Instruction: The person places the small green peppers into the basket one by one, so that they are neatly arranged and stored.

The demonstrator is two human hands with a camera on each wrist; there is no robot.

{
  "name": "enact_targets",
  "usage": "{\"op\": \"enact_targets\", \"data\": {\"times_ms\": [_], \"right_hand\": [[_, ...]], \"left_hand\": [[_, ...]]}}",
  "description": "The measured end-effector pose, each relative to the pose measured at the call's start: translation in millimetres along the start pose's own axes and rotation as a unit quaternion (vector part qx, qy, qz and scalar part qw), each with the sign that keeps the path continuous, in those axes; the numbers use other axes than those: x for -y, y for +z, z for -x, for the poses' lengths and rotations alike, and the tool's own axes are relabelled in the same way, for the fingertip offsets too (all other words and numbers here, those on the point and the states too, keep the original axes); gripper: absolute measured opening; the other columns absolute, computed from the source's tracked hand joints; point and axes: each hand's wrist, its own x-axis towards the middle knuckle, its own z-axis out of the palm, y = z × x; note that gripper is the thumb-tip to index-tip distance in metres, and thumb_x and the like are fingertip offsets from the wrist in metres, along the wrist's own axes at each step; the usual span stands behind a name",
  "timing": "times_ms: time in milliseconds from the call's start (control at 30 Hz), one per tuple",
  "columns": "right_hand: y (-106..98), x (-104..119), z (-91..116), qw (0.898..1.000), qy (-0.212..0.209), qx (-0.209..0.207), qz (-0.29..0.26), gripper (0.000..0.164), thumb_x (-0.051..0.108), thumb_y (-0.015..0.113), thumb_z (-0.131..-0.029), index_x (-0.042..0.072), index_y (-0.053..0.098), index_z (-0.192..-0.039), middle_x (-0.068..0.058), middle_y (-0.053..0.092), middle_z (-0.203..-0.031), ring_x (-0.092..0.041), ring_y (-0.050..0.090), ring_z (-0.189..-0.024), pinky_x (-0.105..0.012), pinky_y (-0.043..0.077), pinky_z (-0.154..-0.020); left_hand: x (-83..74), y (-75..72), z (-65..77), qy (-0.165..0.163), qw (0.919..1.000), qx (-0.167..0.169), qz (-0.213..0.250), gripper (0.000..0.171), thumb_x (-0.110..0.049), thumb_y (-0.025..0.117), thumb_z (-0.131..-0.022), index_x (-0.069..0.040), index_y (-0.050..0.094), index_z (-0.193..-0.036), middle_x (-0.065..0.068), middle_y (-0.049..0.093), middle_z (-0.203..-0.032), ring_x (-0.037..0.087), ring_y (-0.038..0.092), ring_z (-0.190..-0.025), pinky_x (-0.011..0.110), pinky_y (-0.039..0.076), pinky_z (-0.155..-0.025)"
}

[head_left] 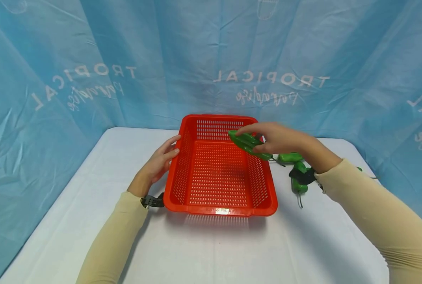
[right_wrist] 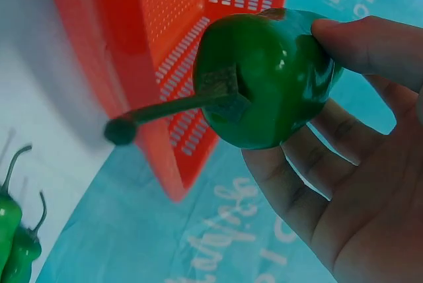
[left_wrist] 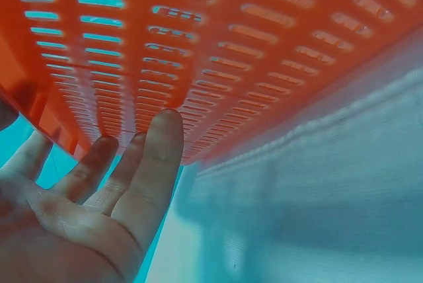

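Observation:
My right hand holds a green pepper between thumb and fingers, over the right rim of a red plastic basket. In the right wrist view the pepper is glossy, and its thick stem points away from the palm. At the basket's left side is my left hand, its fingertips right at the rim. The left wrist view has the fingers of that hand extended along the outside of the slotted wall.
Several more green peppers lie on the white-covered table, to the right of the basket and partly hidden by my right arm. A blue curtain with printed lettering hangs behind the table and along both sides.

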Motion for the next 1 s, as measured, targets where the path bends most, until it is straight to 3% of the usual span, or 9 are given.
{"op": "enact_targets", "data": {"times_ms": [233, 467, 733, 1000], "right_hand": [[10.7, 17.0, -23.6, 0.999, -0.017, 0.027, -0.023, 0.058, 0.007, 0.065, -0.091, 0.026, 0.051, -0.144, -0.005, 0.055, -0.139, -0.023, 0.058, -0.104, -0.037, 0.054, -0.080], [24.6, 29.2, -43.6, 0.997, -0.047, 0.042, -0.036, 0.057, 0.007, 0.064, -0.091, 0.024, 0.052, -0.144, -0.005, 0.052, -0.145, -0.024, 0.056, -0.113, -0.041, 0.056, -0.089], [39.9, 28.0, -55.5, 0.997, -0.040, 0.052, -0.037, 0.057, 0.007, 0.065, -0.091, 0.026, 0.053, -0.143, -0.005, 0.054, -0.143, -0.025, 0.057, -0.118, -0.044, 0.056, -0.095], [46.7, 32.1, -67.1, 0.997, -0.036, 0.062, -0.041, 0.057, 0.006, 0.064, -0.090, 0.027, 0.053, -0.142, -0.003, 0.054, -0.143, -0.023, 0.055, -0.117, -0.042, 0.055, -0.093]], "left_hand": [[-1.9, -0.7, 0.8, -0.002, 1.0000, -0.005, 0.001, 0.058, -0.021, 0.044, -0.104, -0.025, 0.023, -0.158, 0.013, 0.033, -0.159, 0.035, 0.043, -0.138, 0.027, 0.058, -0.088], [1.1, 0.1, 0.3, -0.006, 0.9999, -0.015, -0.003, 0.057, -0.022, 0.045, -0.104, -0.026, 0.024, -0.158, 0.012, 0.034, -0.159, 0.033, 0.043, -0.138, 0.030, 0.056, -0.094], [2.8, 1.9, -0.1, 0.001, 0.9996, -0.017, -0.022, 0.059, -0.025, 0.048, -0.103, -0.028, 0.025, -0.157, 0.010, 0.036, -0.159, 0.034, 0.046, -0.138, 0.046, 0.051, -0.105], [4.1, 1.1, -1.0, 0.012, 0.9993, -0.015, -0.034, 0.061, -0.025, 0.050, -0.103, -0.026, 0.024, -0.158, 0.012, 0.037, -0.158, 0.035, 0.046, -0.136, 0.049, 0.049, -0.106]]}}
